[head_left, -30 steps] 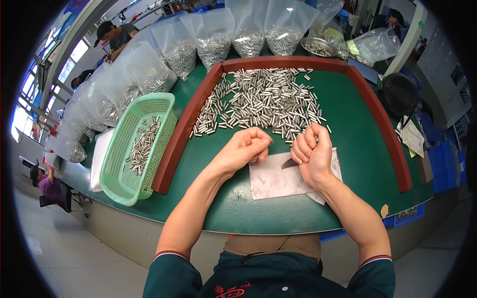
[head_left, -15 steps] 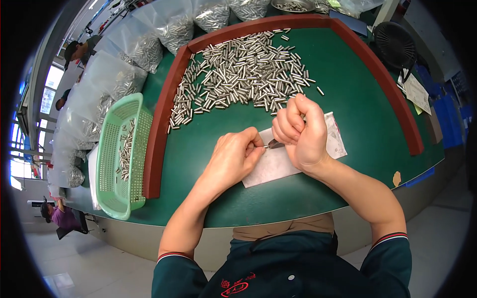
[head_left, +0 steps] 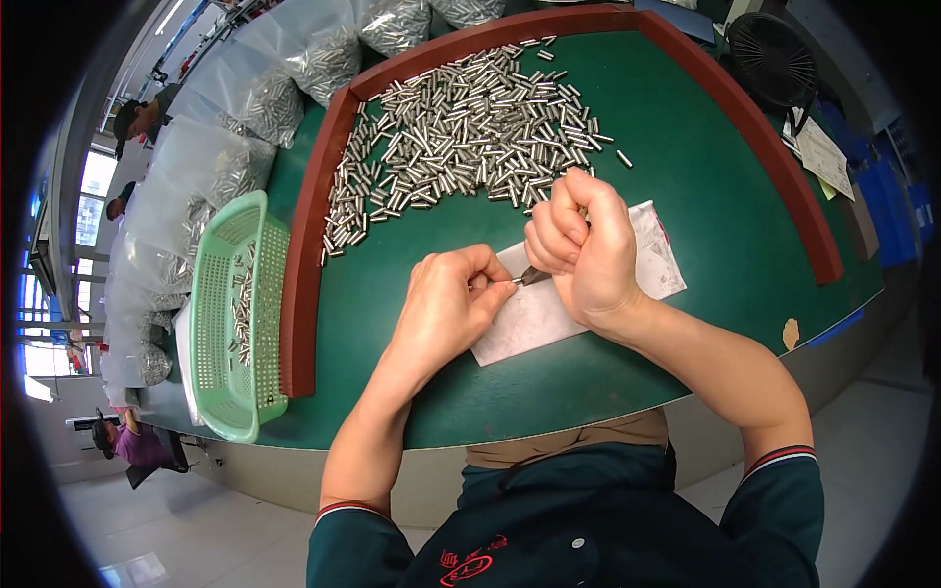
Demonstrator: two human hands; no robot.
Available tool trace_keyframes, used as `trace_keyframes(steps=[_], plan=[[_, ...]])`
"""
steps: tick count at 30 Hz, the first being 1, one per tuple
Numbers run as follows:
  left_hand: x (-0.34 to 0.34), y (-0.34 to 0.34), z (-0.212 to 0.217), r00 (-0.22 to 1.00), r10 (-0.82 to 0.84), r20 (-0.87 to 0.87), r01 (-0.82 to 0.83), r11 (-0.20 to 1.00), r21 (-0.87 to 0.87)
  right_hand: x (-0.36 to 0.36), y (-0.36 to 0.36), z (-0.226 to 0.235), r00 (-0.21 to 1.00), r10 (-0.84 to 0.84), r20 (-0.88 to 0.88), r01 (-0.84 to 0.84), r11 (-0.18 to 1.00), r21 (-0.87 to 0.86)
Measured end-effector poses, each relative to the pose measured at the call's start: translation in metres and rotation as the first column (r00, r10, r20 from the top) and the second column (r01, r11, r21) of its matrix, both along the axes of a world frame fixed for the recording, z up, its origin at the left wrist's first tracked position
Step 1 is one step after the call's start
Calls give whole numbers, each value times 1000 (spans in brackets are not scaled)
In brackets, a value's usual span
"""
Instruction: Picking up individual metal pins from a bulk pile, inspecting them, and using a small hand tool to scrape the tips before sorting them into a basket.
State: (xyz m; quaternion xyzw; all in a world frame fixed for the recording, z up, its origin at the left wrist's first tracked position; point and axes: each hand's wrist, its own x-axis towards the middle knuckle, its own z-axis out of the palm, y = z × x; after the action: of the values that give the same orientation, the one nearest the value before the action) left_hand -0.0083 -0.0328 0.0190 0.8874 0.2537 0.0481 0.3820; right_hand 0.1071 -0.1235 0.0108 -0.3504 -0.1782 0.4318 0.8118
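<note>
My left hand (head_left: 441,309) pinches a small shiny metal pin (head_left: 518,281) between thumb and fingertips. Closed in a fist, my right hand (head_left: 593,255) grips a dark metal tool with a narrow tip (head_left: 534,275); its handle is hidden in the palm. The tool's tip meets or nearly meets the pin's end; I cannot tell which. Beneath both hands a smudged white cloth or paper sheet (head_left: 520,333) lies on the green table (head_left: 706,196). Beyond them spreads a large heap of similar metal pins (head_left: 470,137), with one pin (head_left: 624,158) lying apart at its right.
A red-brown raised border (head_left: 306,274) frames the work area. Left of it stands a green plastic basket (head_left: 274,314) with some pins inside. Clear bags of pins (head_left: 265,103) line the far left side. A black fan (head_left: 772,61) and papers (head_left: 823,157) are at the right.
The whole view has shifted slightly. Both hands keep their grips on the pin and the tool, with only a slight change in how they are posed.
</note>
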Motion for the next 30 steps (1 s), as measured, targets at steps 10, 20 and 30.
trace_keyframes(steps=[10, 20, 30], plan=[[2, 5, -6, 999, 11, 35, -8, 994, -108, -12, 3, 1, 984, -68, 164, 64, 998, 30], [2, 4, -3, 999, 1, 49, 1, 999, -45, -12, 4, -1, 982, -66, 177, 65, 998, 10], [-6, 42, -14, 901, 368, 227, 229, 40, -973, -4, 1, -2, 999, 18, 47, -20, 999, 42]])
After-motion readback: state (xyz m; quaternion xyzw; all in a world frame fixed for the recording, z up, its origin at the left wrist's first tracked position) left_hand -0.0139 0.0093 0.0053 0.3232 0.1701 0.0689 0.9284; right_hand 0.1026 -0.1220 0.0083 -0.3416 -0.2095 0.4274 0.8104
